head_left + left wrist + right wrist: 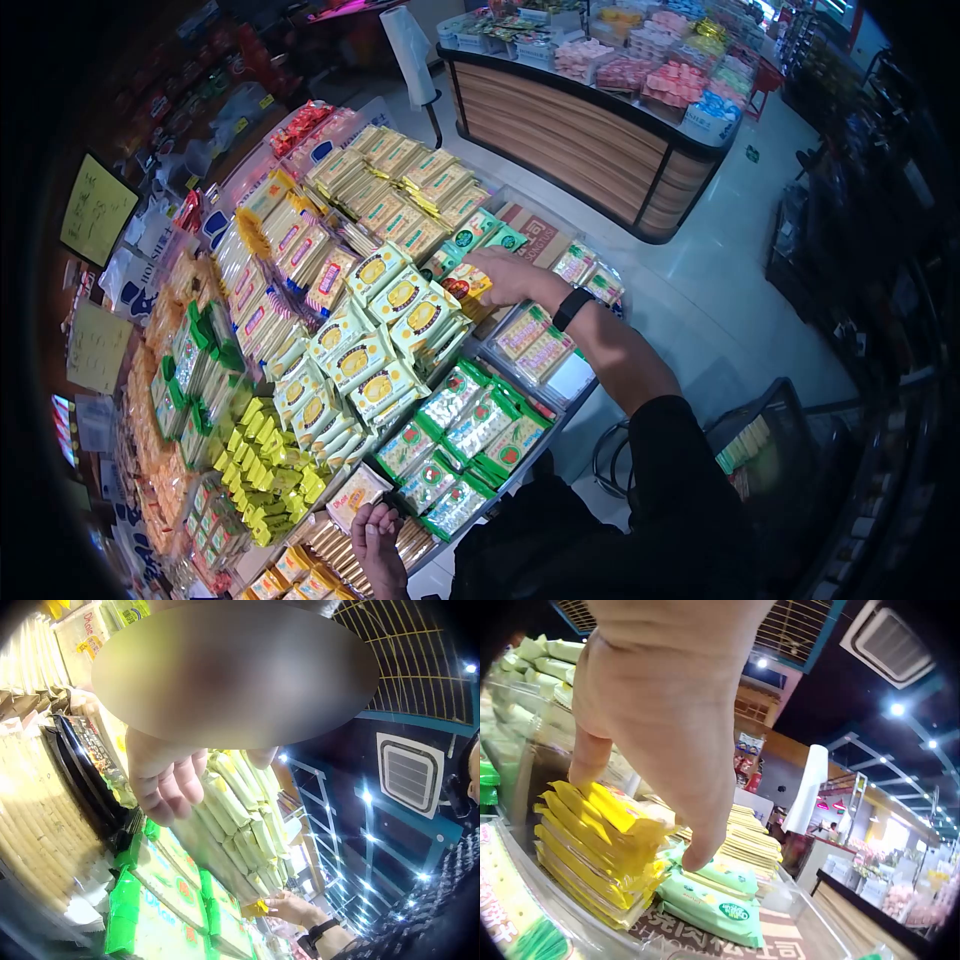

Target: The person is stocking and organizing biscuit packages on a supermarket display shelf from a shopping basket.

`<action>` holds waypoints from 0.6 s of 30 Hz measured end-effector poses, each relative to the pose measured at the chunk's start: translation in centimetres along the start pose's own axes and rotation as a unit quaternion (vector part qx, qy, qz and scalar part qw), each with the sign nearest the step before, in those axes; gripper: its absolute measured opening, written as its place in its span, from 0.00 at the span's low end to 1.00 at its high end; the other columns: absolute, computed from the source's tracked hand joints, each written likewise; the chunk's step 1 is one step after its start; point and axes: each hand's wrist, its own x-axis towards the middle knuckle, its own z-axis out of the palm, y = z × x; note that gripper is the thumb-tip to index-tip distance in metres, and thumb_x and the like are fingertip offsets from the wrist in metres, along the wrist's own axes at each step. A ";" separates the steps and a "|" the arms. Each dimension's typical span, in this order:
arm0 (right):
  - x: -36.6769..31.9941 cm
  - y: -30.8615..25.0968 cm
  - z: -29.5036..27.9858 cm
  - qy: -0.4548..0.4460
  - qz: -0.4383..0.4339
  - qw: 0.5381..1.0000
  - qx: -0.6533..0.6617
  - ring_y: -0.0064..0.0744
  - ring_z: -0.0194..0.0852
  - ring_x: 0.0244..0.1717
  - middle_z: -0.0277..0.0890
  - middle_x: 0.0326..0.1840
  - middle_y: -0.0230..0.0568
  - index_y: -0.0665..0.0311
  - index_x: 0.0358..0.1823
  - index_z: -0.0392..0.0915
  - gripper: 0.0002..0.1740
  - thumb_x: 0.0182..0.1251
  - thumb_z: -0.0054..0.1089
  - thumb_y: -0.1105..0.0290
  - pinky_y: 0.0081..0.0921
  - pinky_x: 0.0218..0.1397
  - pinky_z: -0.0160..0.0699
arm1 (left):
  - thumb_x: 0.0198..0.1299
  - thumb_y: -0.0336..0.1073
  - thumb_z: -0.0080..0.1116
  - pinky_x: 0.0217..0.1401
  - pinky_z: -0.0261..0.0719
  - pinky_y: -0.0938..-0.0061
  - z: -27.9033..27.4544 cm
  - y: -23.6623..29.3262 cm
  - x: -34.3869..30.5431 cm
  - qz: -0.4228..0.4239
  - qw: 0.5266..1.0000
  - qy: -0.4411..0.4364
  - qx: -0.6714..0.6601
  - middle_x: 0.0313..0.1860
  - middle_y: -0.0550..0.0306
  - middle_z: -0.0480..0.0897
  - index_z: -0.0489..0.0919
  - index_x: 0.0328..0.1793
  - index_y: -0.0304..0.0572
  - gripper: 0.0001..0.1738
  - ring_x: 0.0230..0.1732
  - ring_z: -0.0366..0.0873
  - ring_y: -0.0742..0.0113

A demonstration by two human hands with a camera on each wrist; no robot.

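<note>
My right hand (510, 279) reaches over a stack of yellow snack packets (604, 851) at the display's far right. Its thumb (589, 759) is on the near side of the top packet, and the fingers come down on the other side, gripping it. Green packets (712, 904) lie beside the stack, close under a fingertip. The left hand (378, 548) hangs with fingers loosely curled and holds nothing. It is near a white packet (357, 494) and above a row of golden-brown stick-shaped packs (335, 548). A blurred oval hides part of it in the left wrist view.
White-and-yellow packets (385, 330) are piled between the hands. Green-edged packs (465, 425) fill the bin in front of the body, and clear-lidded packs (533, 343) lie under the right forearm. Across the aisle stands a wood-panelled counter (560, 130). A dark basket (765, 440) is at right.
</note>
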 end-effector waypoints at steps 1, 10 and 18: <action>0.3 -0.2 0.0 -0.026 0.000 0.999 -0.028 0.52 0.63 0.69 0.69 0.66 0.48 0.62 0.66 0.69 0.40 0.48 0.72 0.68 0.40 0.70 0.65 | 0.72 0.41 0.54 0.57 0.79 0.61 0.1 0.0 -0.1 -0.001 1.000 0.003 -0.001 0.54 0.48 0.82 0.69 0.66 0.37 0.23 0.51 0.81 0.59; 1.5 1.6 -0.5 0.125 -0.028 0.989 0.071 0.57 0.72 0.57 0.76 0.49 0.53 0.62 0.54 0.74 0.28 0.47 0.61 0.84 0.43 0.58 0.74 | 0.72 0.42 0.53 0.56 0.80 0.62 0.8 0.4 -1.2 -0.005 1.000 0.031 0.002 0.53 0.49 0.82 0.70 0.65 0.38 0.21 0.51 0.81 0.60; 6.0 2.8 -0.2 0.059 -0.020 0.997 0.037 0.57 0.75 0.52 0.77 0.45 0.51 0.62 0.46 0.72 0.20 0.50 0.61 0.83 0.43 0.51 0.75 | 0.73 0.43 0.52 0.54 0.80 0.64 0.6 0.0 -1.6 -0.007 0.999 0.038 0.010 0.53 0.50 0.82 0.70 0.64 0.40 0.20 0.50 0.82 0.61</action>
